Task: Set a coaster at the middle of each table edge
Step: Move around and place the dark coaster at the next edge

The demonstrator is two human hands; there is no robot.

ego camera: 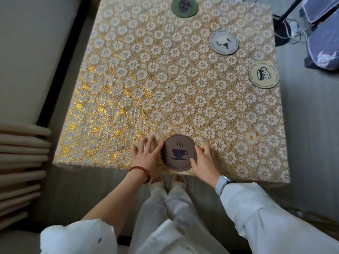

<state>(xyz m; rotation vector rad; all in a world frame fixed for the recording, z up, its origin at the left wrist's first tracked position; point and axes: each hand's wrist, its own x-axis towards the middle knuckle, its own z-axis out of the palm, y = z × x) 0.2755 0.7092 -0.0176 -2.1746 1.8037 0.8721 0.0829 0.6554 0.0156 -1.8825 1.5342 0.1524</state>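
A brown coaster point(178, 152) with a steaming cup drawing lies flat near the middle of the table's near edge. My left hand point(148, 156) touches its left rim with fingers spread. My right hand point(204, 161) pinches its right rim with fingertips. A green coaster point(184, 6) lies at the far edge. A grey coaster point(224, 42) sits inside the table towards the right. A beige coaster point(263, 75) with a mug drawing lies at the right edge. The table point(139, 85) wears a gold and white flowered cloth.
A stack of beige cushions or boards point(22, 162) stands left of the table. Beyond the right edge are a black stand base point(282, 32) with cables and blue padded items point(324, 43) on the floor. My legs and feet are just below the near edge.
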